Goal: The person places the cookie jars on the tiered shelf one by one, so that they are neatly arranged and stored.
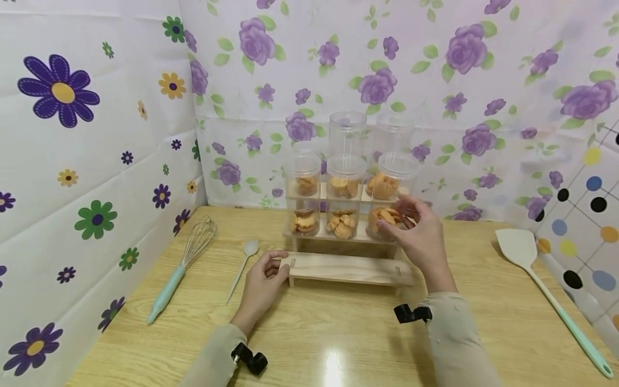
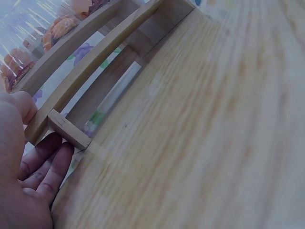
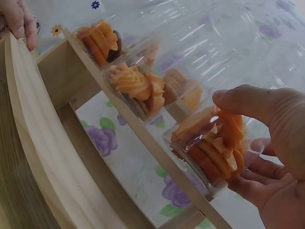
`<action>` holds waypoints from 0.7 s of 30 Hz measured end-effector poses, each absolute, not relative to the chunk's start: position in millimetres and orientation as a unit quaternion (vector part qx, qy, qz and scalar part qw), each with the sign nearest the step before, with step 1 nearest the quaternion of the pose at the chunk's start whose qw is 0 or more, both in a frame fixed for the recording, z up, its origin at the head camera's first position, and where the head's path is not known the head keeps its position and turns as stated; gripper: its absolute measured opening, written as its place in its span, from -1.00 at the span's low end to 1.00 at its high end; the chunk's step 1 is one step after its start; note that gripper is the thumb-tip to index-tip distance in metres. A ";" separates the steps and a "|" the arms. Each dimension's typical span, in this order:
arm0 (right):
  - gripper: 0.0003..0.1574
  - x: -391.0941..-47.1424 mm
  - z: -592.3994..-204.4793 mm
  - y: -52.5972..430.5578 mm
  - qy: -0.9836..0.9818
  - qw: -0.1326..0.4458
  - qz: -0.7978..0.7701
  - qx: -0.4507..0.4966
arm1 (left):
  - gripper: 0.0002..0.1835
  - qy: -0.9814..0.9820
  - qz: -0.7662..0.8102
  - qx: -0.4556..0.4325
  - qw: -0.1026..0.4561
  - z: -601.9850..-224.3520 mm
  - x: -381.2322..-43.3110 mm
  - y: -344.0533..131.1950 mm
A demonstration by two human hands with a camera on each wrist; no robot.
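A stepped wooden stand (image 1: 350,269) with three tiers sits on the table. My left hand (image 1: 263,282) grips the left end of its lowest step; in the left wrist view the fingers (image 2: 57,174) curl by the small end leg. On the middle tier stand three clear plastic jars with piped cookies low inside. My right hand (image 1: 423,236) holds the right-hand jar (image 1: 396,166), thumb on one side and fingers on the other, around the cookies (image 3: 214,148). The middle jar (image 1: 345,177) and left jar (image 1: 303,177) stand beside it, upright. More jars (image 1: 348,121) rise behind on the top tier.
Left of the stand lie a spoon (image 1: 250,248) with a pale handle and a whisk (image 1: 181,269) with a mint handle. A long spatula (image 1: 519,247) lies at the far right. Flowered cloth (image 1: 314,64) hangs behind the table (image 1: 309,338).
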State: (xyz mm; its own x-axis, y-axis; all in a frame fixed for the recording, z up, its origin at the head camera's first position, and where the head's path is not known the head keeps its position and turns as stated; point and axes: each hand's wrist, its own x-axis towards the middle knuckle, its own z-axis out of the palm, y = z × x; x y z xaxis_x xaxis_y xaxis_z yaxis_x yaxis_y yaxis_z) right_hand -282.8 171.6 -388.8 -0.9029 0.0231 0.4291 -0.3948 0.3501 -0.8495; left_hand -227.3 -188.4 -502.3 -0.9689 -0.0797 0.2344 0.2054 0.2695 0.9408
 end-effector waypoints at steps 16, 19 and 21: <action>0.15 -283.7 -388.2 173.6 -0.828 0.157 0.527 0.108 | -0.73 -0.786 -0.606 -0.043 0.114 -499.2 -228.0 -187.3; 0.25 -280.0 -384.3 174.5 -0.844 0.148 0.504 0.108 | -0.73 -0.786 -0.606 -0.042 0.116 -499.5 -227.5 -188.3; 0.35 -275.0 -381.2 176.6 -0.855 0.142 0.488 0.107 | -0.73 -0.788 -0.604 -0.040 0.115 -500.5 -227.0 -188.9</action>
